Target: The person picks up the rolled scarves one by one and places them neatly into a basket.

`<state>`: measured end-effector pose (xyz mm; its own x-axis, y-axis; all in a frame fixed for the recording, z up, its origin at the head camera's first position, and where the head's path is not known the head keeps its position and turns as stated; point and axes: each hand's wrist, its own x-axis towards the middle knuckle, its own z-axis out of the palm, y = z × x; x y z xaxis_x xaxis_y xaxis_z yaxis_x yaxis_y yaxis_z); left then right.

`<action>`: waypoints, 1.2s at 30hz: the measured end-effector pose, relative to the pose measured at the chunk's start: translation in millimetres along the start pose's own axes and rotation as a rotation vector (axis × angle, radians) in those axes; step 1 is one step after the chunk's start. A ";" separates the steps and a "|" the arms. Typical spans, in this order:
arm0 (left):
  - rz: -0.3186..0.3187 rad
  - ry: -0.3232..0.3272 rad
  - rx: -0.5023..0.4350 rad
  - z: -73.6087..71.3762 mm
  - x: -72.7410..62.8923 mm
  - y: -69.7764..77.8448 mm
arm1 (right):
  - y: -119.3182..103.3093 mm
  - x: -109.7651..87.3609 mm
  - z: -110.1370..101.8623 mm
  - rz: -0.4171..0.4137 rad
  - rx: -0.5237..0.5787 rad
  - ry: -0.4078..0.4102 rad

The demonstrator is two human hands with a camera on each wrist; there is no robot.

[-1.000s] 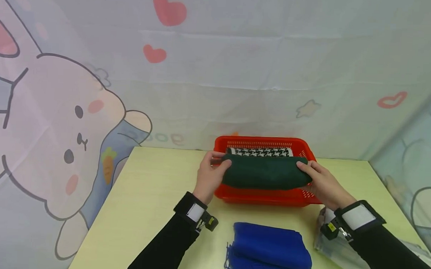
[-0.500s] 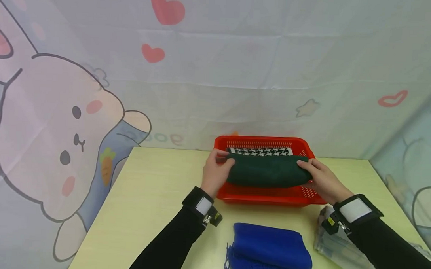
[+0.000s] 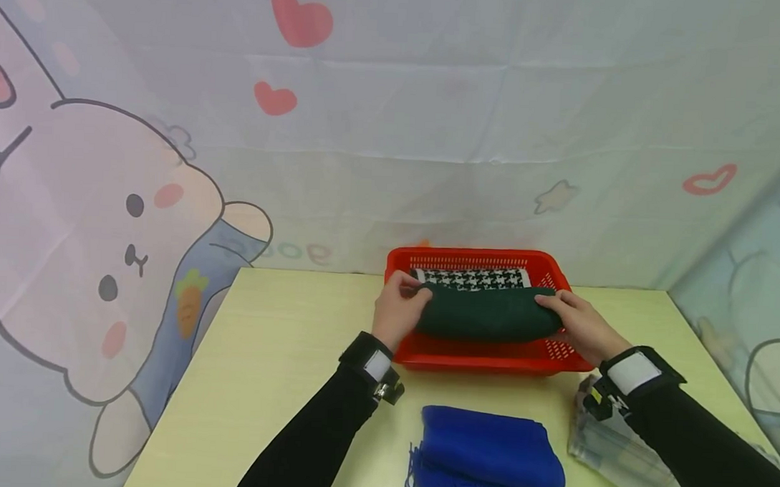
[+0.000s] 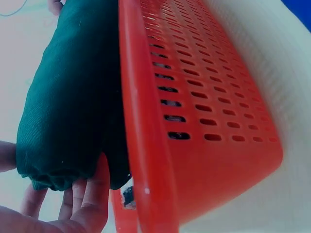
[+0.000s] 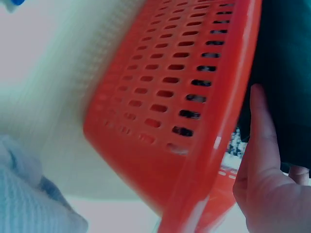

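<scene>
Left hand (image 3: 397,313) shifted rightward | green roll (image 4: 63,97) | puckered end: left-wrist only

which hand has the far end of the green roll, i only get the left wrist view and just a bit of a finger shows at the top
Observer: The right hand holds it; the head view shows that hand gripping the right end of the green cloth roll.
Operator: ok and whats inside the red basket, i only see dark and light bits through the slots
Observer: A black-and-white houndstooth cloth; in the head view its patterned top shows behind the roll, toward the back wall of the basket.
</scene>
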<state>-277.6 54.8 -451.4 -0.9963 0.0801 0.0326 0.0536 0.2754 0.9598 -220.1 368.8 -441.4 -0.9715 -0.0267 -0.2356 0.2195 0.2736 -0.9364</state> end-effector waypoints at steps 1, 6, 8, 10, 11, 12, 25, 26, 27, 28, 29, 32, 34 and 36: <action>0.000 -0.006 0.011 0.5 0.3 -0.4 | 1.1 1.2 0.0 0.008 -0.008 -0.007; -0.010 -0.064 0.075 2.9 0.7 -1.8 | 2.8 4.1 4.4 0.039 -0.037 -0.043; -0.013 -0.094 0.095 4.0 1.1 -3.1 | 3.0 3.9 6.4 0.048 -0.041 -0.059; -0.018 -0.119 0.109 4.3 0.9 -4.2 | 4.2 3.9 7.6 0.053 -0.050 -0.069; -0.019 -0.127 0.113 4.3 0.4 -4.1 | 4.9 3.9 7.9 0.056 -0.054 -0.074; -0.022 -0.132 0.118 4.4 0.3 -4.7 | 5.8 4.0 7.8 0.058 -0.059 -0.080; -0.085 -0.194 0.220 7.5 3.2 -9.3 | 11.4 7.9 8.7 0.047 -0.121 -0.050; -0.087 -0.201 0.233 8.1 3.6 -9.6 | 11.5 8.2 8.7 0.048 -0.127 -0.049; -0.087 -0.208 0.248 8.9 4.0 -10.1 | 11.8 8.7 8.5 0.050 -0.134 -0.049; -0.085 -0.215 0.265 9.9 4.5 -10.8 | 12.0 9.1 8.4 0.053 -0.141 -0.048; -0.080 -0.219 0.279 10.9 5.2 -11.6 | 11.9 9.2 8.3 0.055 -0.146 -0.048; -0.077 -0.229 0.313 14.4 6.6 -15.0 | 12.2 9.3 7.6 0.058 -0.171 -0.052; -0.073 -0.231 0.324 16.7 7.7 -17.6 | 12.3 9.0 7.2 0.060 -0.189 -0.059; -0.083 -0.235 0.331 18.6 8.6 -19.5 | 12.4 9.2 6.7 0.064 -0.206 -0.069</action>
<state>-285.9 68.0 -475.0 -0.9575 0.2506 -0.1425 0.0307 0.5802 0.8139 -225.7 365.5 -456.9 -0.9463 -0.0668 -0.3164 0.2504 0.4676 -0.8477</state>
